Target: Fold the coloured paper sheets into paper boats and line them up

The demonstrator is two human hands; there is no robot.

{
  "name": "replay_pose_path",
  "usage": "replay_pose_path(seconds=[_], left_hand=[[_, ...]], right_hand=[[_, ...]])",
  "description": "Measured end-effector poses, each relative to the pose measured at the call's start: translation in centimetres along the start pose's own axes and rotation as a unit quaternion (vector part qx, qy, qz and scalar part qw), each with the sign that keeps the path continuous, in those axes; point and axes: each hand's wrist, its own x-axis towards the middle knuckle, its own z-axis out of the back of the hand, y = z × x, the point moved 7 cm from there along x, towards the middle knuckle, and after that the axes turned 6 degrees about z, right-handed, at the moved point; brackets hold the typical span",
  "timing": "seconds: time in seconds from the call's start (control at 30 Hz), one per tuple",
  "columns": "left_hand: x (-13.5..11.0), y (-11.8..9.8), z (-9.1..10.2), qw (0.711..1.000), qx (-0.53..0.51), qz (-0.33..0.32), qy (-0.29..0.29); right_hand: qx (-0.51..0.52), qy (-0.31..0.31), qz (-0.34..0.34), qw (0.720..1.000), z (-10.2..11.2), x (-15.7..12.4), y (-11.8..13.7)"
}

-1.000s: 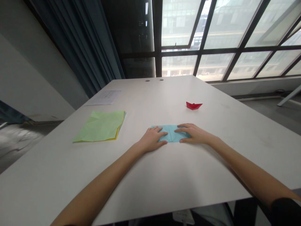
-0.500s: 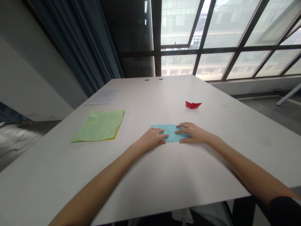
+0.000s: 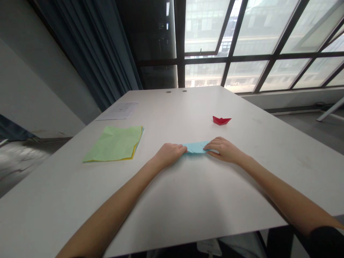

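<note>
A light blue sheet of folded paper (image 3: 195, 147) spans the gap between my two hands, its near edge lifted slightly off the table with a shadow beneath. My left hand (image 3: 172, 153) pinches its left end, thumb and fingers closed on it. At the right end my right hand (image 3: 221, 148) grips the paper between thumb and fingers. Both ends of the paper are hidden by the fingers. Beyond my right hand sits a small red paper boat (image 3: 221, 121).
The white table (image 3: 172, 200) carries a stack of green, yellow and blue paper (image 3: 113, 143) on the left. Behind it lies a printed white sheet (image 3: 118, 110). Two round holes are near the far edge. A dark blue curtain (image 3: 91, 46) and windows stand beyond.
My hands went from lying flat on the blue paper to pinching its two ends. The paper's near edge has risen and its visible strip is narrower.
</note>
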Motion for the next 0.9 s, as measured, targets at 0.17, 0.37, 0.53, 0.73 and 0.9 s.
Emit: replay_pose_path(seconds=[0.17,0.37,0.53,0.73,0.9], left_hand=[[-0.4,2.6,2.9,0.989,-0.123,0.07,-0.046],[-0.6,5.2,4.0,0.922,-0.342,0.148,-0.105],[-0.3,5.6,3.1,0.86,-0.47,0.169,-0.102],[-0.1,5.5,2.3,0.827,-0.533,0.166,-0.067],[-0.2,5.5,2.0,0.817,-0.548,0.171,-0.053]], right_hand=[[0.098,-0.162,-0.151,0.97,2.3,-1.0,-2.6],[0.291,-0.243,-0.227,0.897,1.6,-2.0,-5.1],[0.334,-0.253,-0.236,0.877,1.3,-2.1,-5.4],[0.34,-0.243,-0.24,0.877,1.1,-2.1,-5.4],[0.338,-0.246,-0.241,0.876,1.1,-2.2,-5.5]])
